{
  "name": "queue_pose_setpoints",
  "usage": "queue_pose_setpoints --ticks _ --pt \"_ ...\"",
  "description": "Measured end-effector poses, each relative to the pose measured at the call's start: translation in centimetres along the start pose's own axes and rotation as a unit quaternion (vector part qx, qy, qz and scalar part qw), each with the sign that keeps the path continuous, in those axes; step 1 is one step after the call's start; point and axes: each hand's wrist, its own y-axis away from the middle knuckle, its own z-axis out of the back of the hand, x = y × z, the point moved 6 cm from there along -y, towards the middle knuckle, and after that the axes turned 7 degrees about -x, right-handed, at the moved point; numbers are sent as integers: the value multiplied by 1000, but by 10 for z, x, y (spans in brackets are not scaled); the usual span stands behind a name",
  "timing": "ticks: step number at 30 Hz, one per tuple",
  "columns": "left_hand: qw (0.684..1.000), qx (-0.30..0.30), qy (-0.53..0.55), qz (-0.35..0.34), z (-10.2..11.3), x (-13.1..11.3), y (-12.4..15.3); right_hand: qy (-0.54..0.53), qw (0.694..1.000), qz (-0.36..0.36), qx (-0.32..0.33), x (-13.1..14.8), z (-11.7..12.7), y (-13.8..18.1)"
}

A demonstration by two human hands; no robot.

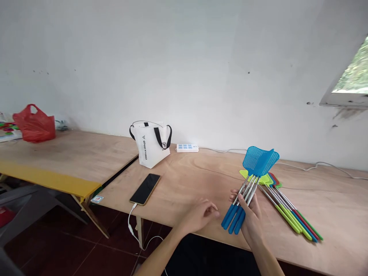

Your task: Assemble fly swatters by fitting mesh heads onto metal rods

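Head view, left to right.

Far left: a crumpled red plastic bag (pixel 34 123) sits on a pale plywood side table (pixel 71 155) with a yellow strip along its near edge.

A second, wider plywood work table (pixel 201 174) butts against it. On it stands a white tote bag with black handles (pixel 151 145), upright near the wall. In front of that, a black smartphone (pixel 145 189) lies flat at the table edge with a white charging cable (pixel 131 226) hanging from it. A white power strip (pixel 187 148) lies against the wall.

Centre: the left hand (pixel 201 216) hovers over the near edge, fingers apart and loosely curled, holding nothing. It is just beside the blue grips, not touching them.

The right hand (pixel 252 220) is clamped round a bundle of blue mesh-headed fly swatters with steel shafts (pixel 259 160), gripping where the shafts meet the grips. The heads are raised off the wood and angle away; the grips point back toward the person.

Right: a loose pile of green, red and blue fly swatters (pixel 290 212) lies flat, just beside the held bundle.

Judgement: the grip ends look staggered. The hold would be surer with the ends squared by the free hand, the heads stacked flat so the mesh does not catch, and the bundle kept clear of the pile.
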Motion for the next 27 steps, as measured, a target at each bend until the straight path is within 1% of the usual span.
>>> queue_pose_setpoints --ticks 2,3,5,6,7,9,10,11,13,15,18,19,23,27 --pt "998 45 28 -34 -17 -15 4 -9 1000 -12 2 -3 -4 6" --pt "996 63 50 -38 -26 -19 6 -12 1000 -16 2 -3 -5 9" --pt "987 90 134 -21 -40 -23 9 -17 1000 -17 3 -2 -9 15" --pt "975 97 199 -5 -45 -22 10 -22 1000 -14 4 -1 -10 17" --pt "956 105 272 13 -50 -21 11 -31 999 -12 4 0 -12 18" --pt "902 126 409 58 -60 -16 12 -49 999 -9 -1 2 -14 21" --pt "875 139 455 87 -64 -13 12 -54 998 -8 -6 3 -14 22" --pt "853 153 485 117 -68 -9 13 -55 998 -8 -9 2 -14 22" --pt "828 176 505 167 -72 -3 14 -45 999 -9 -10 0 -15 23" --pt "821 200 502 185 -69 -3 14 -37 999 -16 3 -4 -16 23" --pt "819 247 485 182 -61 -9 16 -22 999 -23 39 -10 -18 22" --pt "819 253 482 180 -59 -10 17 -12 999 -20 49 -10 -19 22" --pt "824 222 486 186 -52 -11 15 35 997 6 62 -10 -16 19" --pt "830 209 484 184 -51 -8 14 73 993 6 94 -11 -16 17"
